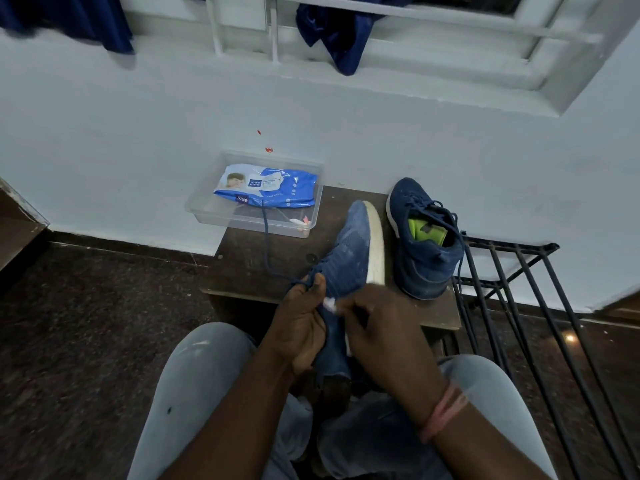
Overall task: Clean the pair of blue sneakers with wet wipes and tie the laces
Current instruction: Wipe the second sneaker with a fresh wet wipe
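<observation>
Left hand [300, 323] grip closed round tilted sneaker [349, 258]; right hand [377, 327] grip pinching white wipe [330, 304] against it. Second sneaker [420, 240] just right, on bench [263, 258].

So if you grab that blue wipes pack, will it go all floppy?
Probably. The wipes pack looks like a soft plastic pouch, sagging over the clear tray, so it would likely bend. It seems fairly flat, so likely light. Its glossy film might be a bit slippery.

A white-walled room with a dark floor

A white-framed window [398, 32] draped with blue cloth [337, 39] tops the wall [121, 150]; below, a dark wooden table [263, 261], black metal rack [519, 271], speckled floor [86, 323].
</observation>
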A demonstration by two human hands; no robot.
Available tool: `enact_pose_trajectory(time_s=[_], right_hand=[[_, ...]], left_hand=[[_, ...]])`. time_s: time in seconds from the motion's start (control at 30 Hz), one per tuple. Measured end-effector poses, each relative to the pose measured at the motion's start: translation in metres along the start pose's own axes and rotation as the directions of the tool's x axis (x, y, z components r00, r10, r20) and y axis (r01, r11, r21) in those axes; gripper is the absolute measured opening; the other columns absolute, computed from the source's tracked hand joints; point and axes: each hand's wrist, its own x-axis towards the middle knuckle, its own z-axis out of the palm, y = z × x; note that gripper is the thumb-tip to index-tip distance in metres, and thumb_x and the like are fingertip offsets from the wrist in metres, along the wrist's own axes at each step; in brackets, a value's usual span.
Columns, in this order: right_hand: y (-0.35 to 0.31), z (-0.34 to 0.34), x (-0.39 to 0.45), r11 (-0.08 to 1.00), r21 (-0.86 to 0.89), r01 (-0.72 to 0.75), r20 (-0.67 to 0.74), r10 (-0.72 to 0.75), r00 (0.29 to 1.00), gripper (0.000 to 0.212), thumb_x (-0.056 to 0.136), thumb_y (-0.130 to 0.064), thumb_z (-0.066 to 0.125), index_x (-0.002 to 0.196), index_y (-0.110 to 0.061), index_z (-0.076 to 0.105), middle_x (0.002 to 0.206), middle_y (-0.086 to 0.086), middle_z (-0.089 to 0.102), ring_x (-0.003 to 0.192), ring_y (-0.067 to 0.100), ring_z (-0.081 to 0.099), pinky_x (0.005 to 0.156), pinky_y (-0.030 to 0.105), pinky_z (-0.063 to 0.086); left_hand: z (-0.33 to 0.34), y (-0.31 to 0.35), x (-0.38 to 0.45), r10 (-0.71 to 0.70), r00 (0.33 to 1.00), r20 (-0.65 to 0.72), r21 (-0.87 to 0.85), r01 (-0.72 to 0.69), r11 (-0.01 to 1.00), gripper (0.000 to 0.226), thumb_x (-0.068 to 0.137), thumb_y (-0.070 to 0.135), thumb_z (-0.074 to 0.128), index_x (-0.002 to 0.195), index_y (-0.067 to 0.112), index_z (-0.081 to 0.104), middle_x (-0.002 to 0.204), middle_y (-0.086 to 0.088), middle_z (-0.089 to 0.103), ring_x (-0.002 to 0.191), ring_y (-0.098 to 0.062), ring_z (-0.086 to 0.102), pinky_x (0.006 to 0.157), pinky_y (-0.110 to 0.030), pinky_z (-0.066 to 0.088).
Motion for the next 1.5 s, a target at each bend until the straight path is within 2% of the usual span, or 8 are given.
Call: enact_pose_trajectory(time_s=[0.23,0.37,0.53,0.63,0.8,1.03,1.23,1.5], right_hand=[[0.026,-0.004,0.047,0.995,-0.016,-0.102,-0.208,0.096,0.973,0.009,0.089,-0.011,0.072,0.082,-0.013,0.077,0.082,0.001,0.068,0.072,0.009,0.059,0.068,0.01,0.044],[0.022,0.002,0.05,0.993,-0.102,-0.064,-0.06,0.058,0.997,0.014,0.093,-0.009,0.062,0.096,-0.015,0.074,0.092,0.005,0.064,0.083,0.018,0.06,0.072,0.027,0.047],[0.032,-0.019,0.024,0.92,0.329,-0.214,-0.021,0.233,0.972,0.028,0.096,-0.004,0.06,0.108,-0.026,0.073,0.106,0.001,0.064,0.081,0.012,0.068,0.072,0.019,0.053],[0.031,-0.02,0.015,0.88,0.425,-0.213,-0.015,0.242,0.97,0.03,0.091,0.002,0.066,0.109,-0.022,0.071,0.11,0.005,0.064,0.085,0.015,0.07,0.076,0.026,0.058],[0.019,-0.017,0.014,0.992,0.125,-0.009,-0.131,0.025,0.991,0.023,0.087,-0.009,0.076,0.107,-0.019,0.076,0.102,-0.009,0.063,0.092,0.001,0.063,0.084,0.011,0.047],[0.024,-0.036,0.046,0.994,0.067,-0.085,-0.343,0.103,0.934,0.011,0.091,-0.022,0.075,0.102,-0.021,0.077,0.093,-0.007,0.073,0.086,0.008,0.068,0.08,0.037,0.057],[-0.001,-0.024,0.014,0.997,0.041,0.066,-0.149,-0.059,0.987,0.016,0.088,-0.007,0.074,0.098,-0.018,0.079,0.091,-0.007,0.074,0.085,0.0,0.063,0.077,0.007,0.046],[0.003,-0.024,0.043,0.995,0.085,-0.048,-0.127,0.059,0.99,0.011,0.094,-0.017,0.07,0.085,-0.016,0.077,0.079,-0.006,0.072,0.073,0.005,0.065,0.071,0.032,0.055]], left_hand=[[0.001,-0.007,-0.004,-0.043,0.999,0.032,0.006,0.043,0.999,0.037,0.098,0.023,0.059,0.125,-0.003,0.063,0.122,-0.023,0.067,0.109,-0.029,0.069,0.094,-0.038,0.058],[0.002,0.0,-0.006,-0.055,0.998,0.037,-0.001,0.056,0.998,0.066,0.09,0.038,0.072,0.138,-0.005,0.054,0.136,-0.028,0.059,0.119,-0.034,0.063,0.1,-0.043,0.054],[0.017,-0.004,-0.003,-0.103,0.995,-0.007,0.093,0.103,0.99,0.069,0.103,0.056,0.029,0.141,0.005,0.053,0.135,-0.018,0.064,0.12,-0.028,0.066,0.095,-0.037,0.056],[0.02,-0.007,-0.001,-0.077,0.997,-0.015,0.027,0.077,0.997,0.052,0.109,0.034,0.035,0.143,-0.001,0.05,0.142,-0.023,0.058,0.131,-0.036,0.056,0.105,-0.042,0.052],[0.027,-0.008,-0.009,-0.061,0.995,0.075,-0.022,0.062,0.998,0.053,0.106,0.031,0.045,0.142,-0.008,0.047,0.139,-0.028,0.057,0.129,-0.034,0.058,0.108,-0.042,0.05],[0.028,-0.015,-0.013,-0.019,0.998,0.064,0.218,0.005,0.976,0.051,0.098,0.034,0.051,0.138,0.001,0.054,0.134,-0.017,0.066,0.127,-0.031,0.061,0.11,-0.044,0.047],[0.025,-0.012,-0.011,-0.011,0.998,0.056,0.164,0.002,0.986,0.073,0.087,0.049,0.059,0.133,-0.008,0.054,0.13,-0.023,0.066,0.126,-0.033,0.061,0.109,-0.042,0.048],[0.025,-0.009,-0.011,-0.004,0.999,0.053,0.149,-0.004,0.989,0.075,0.089,0.053,0.065,0.138,-0.002,0.053,0.137,-0.024,0.061,0.132,-0.036,0.056,0.112,-0.045,0.045]])
